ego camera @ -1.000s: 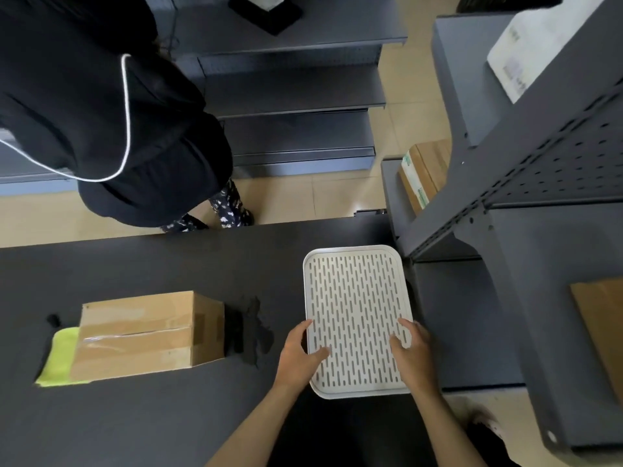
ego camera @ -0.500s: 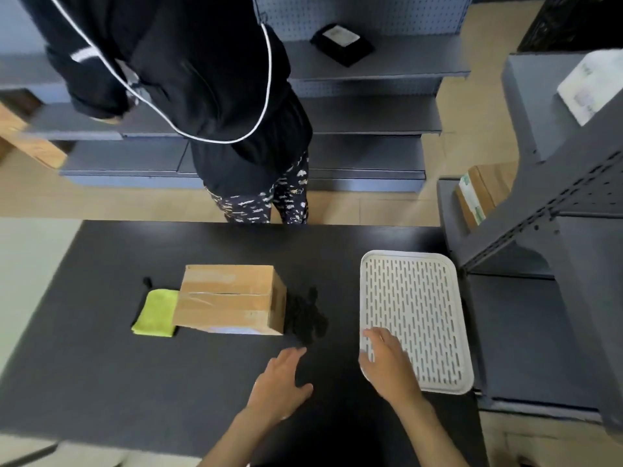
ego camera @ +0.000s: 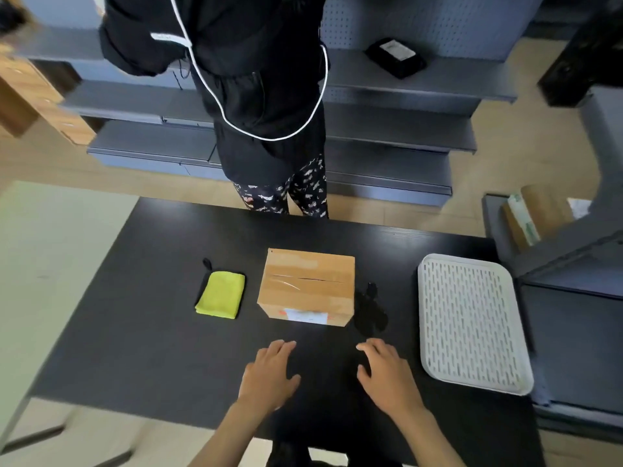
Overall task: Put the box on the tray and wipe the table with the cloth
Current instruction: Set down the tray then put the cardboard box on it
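Since the earlier frames both hands have left the tray (ego camera: pixel 472 323) and now are above the black table (ego camera: pixel 135 348) in front of the box (ego camera: pixel 308 286). Before, the right hand was on the tray's near left corner; now it is away from it.

The left hand (ego camera: pixel 269 374) is palm down, with the fingers spread apart and holding nothing. It is on the near side of the box, below the box's left part, and it does not touch the box. The right hand (ego camera: pixel 387 375) is also palm down with loose, open fingers and holds nothing. It is near the box's right front corner, between the box and the tray, touching neither of them.

The box is of brown cardboard, closed with tape, with a white label on the side that faces the hands. It stands on the table, not on the tray. To the left of the box, just beside it, lies the folded yellow-green cloth (ego camera: pixel 220 294). To the right of the box, close to it, is a dark wet stain (ego camera: pixel 369 311) on the table, and further right lies the white perforated tray, with nothing on it. Behind the box, at the far edge of the table, stands another person in black clothes (ego camera: pixel 256 96).
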